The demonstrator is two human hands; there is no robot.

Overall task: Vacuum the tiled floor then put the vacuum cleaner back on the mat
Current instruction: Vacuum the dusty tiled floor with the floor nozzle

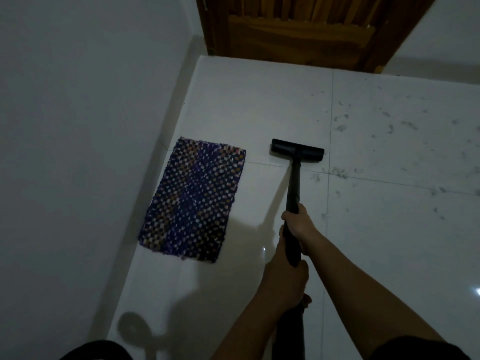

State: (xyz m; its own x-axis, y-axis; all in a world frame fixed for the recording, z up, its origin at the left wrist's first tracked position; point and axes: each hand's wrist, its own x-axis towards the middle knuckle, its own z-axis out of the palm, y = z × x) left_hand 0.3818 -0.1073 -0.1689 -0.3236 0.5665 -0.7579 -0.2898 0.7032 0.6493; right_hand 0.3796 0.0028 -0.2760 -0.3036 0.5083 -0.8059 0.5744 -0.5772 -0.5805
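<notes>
A black vacuum cleaner's wand [293, 188] runs from my hands to its flat floor head [297, 149], which rests on the white tiled floor [259, 105]. My right hand [298, 222] grips the wand higher up. My left hand [283, 276] grips it lower, nearer my body. The vacuum's body is hidden below my arms. A blue and purple woven mat [193, 201] lies flat on the floor to the left of the head, beside the wall.
Dust and hair clumps [389, 126] are scattered over the tiles to the right of the head. A white wall [78, 126] runs along the left. A wooden door [298, 29] stands at the far end.
</notes>
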